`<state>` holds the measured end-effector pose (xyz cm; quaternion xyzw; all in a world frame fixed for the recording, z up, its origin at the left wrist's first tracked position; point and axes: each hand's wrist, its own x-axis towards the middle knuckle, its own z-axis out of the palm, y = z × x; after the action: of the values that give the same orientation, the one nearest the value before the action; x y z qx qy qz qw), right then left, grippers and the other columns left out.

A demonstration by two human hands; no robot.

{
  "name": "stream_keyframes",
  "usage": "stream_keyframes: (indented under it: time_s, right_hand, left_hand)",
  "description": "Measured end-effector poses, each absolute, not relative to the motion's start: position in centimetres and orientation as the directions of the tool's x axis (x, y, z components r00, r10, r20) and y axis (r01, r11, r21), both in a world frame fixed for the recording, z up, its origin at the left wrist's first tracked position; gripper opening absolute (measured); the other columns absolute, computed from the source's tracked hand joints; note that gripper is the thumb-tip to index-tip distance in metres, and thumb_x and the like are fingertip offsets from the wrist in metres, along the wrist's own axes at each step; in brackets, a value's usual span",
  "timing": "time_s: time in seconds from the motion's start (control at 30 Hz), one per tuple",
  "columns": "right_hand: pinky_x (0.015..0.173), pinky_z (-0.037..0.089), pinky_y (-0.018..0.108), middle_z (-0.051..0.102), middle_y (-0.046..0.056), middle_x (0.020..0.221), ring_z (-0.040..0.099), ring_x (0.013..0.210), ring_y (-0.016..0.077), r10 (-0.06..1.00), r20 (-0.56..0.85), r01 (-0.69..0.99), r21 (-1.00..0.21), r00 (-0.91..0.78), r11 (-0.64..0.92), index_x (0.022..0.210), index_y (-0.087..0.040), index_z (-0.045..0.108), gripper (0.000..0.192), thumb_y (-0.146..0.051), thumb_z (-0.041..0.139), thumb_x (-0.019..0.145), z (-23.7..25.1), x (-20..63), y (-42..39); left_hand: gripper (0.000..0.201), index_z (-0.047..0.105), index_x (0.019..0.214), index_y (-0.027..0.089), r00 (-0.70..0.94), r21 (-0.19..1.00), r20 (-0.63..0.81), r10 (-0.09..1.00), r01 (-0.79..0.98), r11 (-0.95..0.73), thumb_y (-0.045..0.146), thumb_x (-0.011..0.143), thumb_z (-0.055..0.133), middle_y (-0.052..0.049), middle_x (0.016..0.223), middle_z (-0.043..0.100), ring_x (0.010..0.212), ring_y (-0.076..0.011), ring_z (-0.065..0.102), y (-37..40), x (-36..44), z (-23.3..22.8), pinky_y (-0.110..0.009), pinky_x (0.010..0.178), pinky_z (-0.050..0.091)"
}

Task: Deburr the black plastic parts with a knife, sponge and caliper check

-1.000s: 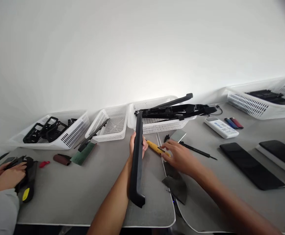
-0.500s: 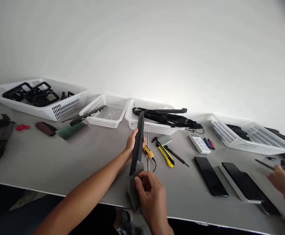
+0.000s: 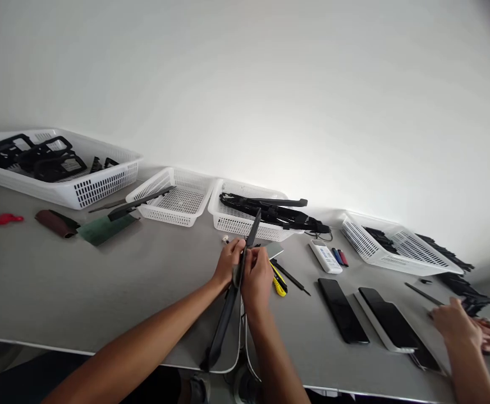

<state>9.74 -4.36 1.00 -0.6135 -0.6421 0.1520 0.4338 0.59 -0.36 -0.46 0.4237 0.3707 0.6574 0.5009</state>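
Observation:
A long black plastic strip (image 3: 228,306) runs from near the table's front edge up toward the middle white basket (image 3: 236,224). My left hand (image 3: 228,262) grips it from the left, about two thirds of the way up. My right hand (image 3: 256,276) presses a small dark grey cloth pad (image 3: 237,275) against the strip from the right, the two hands touching. A yellow utility knife (image 3: 279,282) lies just right of my right hand.
White baskets (image 3: 76,191) with black parts line the back wall. A green sheet (image 3: 104,229), a brown roll (image 3: 55,223), a white remote (image 3: 325,256), two lighters (image 3: 340,257) and black phones (image 3: 342,310) lie on the grey table (image 3: 101,292). A co-worker's hand (image 3: 455,325) is at right.
My right hand slid with the pad up the strip, from its lower end to beside my left hand. The view shifted right and back, and the person's hand at far left left the view.

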Motion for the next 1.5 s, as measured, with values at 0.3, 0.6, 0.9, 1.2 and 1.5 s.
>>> stream_keyframes:
  time_s: [0.3, 0.6, 0.9, 1.2, 1.5]
  right_hand:
    - [0.078, 0.04, 0.033, 0.072, 0.01, 0.098, 0.063, 0.087, 0.0255, 0.845, 0.502, 0.754, -0.624, 0.185, 0.206, 0.094, -0.024, 0.054, 0.026, -0.041, 0.038, 0.105, 6.4, 14.6, 5.0]
    - [0.068, 0.038, 0.032, 0.065, 0.002, 0.075, 0.058, 0.069, 0.0211, 0.802, 0.566, 0.734, -0.625, 0.19, 0.267, 0.081, -0.025, 0.05, 0.025, -0.042, 0.049, 0.101, 6.2, 16.0, 5.2]
    - [0.064, 0.04, 0.029, 0.065, 0.0, 0.073, 0.06, 0.065, 0.0182, 0.858, 0.508, 0.634, -0.687, 0.072, 0.354, 0.083, -0.024, 0.053, 0.025, -0.037, 0.049, 0.105, 0.0, 11.7, -5.5]
    - [0.058, 0.045, 0.026, 0.064, -0.001, 0.076, 0.063, 0.062, 0.0148, 0.881, 0.472, 0.524, -0.741, -0.038, 0.42, 0.088, -0.025, 0.059, 0.022, -0.032, 0.053, 0.108, -6.6, 10.3, -17.1]
    - [0.075, 0.045, 0.034, 0.066, 0.004, 0.082, 0.059, 0.08, 0.0222, 0.796, 0.596, 0.67, -0.636, 0.109, 0.384, 0.087, -0.023, 0.061, 0.03, -0.041, 0.051, 0.109, -1.7, 15.1, -8.8]
  left_hand:
    - [0.038, 0.059, 0.105, 0.023, 0.335, 0.899, 0.15, 0.93, -0.439, 0.013, 0.037, 0.082, 0.085, -0.002, 0.094, 0.073, 0.075, -0.0156, 0.065, -3.0, 2.1, 0.0, -0.026, 0.066, 0.047]
    - [0.047, 0.046, 0.111, 0.024, 0.476, 0.938, 0.069, 0.877, -0.329, 0.105, 0.059, 0.093, 0.071, 0.002, 0.073, 0.07, 0.046, -0.01, 0.048, -3.4, 2.1, -0.2, -0.022, 0.047, 0.037]
    - [0.07, 0.065, 0.104, 0.02, -0.003, 0.914, 0.113, 0.994, -0.392, -0.105, 0.087, 0.083, 0.063, 0.0, 0.082, 0.063, 0.079, -0.0183, 0.059, -2.0, 1.9, -2.2, -0.029, 0.072, 0.049]
    - [0.046, 0.061, 0.091, 0.02, 0.183, 0.941, -0.006, 0.983, -0.332, 0.068, 0.066, 0.085, 0.069, 0.005, 0.063, 0.052, 0.054, -0.0127, 0.046, -1.5, 1.6, -2.4, -0.025, 0.05, 0.036]
    - [0.042, 0.063, 0.103, 0.02, 0.344, 0.958, 0.099, 0.934, -0.287, 0.004, 0.062, 0.095, 0.061, -0.002, 0.086, 0.065, 0.082, -0.0191, 0.061, -3.5, 2.6, -1.2, -0.029, 0.076, 0.049]
